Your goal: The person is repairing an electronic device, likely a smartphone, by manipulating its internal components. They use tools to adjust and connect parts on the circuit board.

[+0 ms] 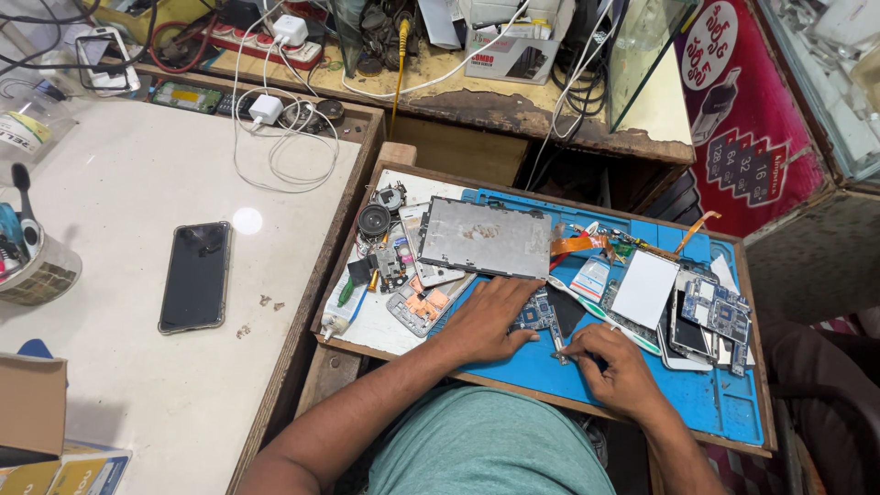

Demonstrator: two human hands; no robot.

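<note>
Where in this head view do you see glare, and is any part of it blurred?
Head view: a round bright glare spot sits on the white tabletop beside the dark phone; light is even, shadows soft; left hand and right hand on the blue mat look sharp; edges bend slightly.

Circuit board (534, 313) on mat (642, 385)

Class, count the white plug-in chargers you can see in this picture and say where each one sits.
2. One white charger is plugged into the power strip at the top; the other lies on the white table. Clutter may hide more.
</note>
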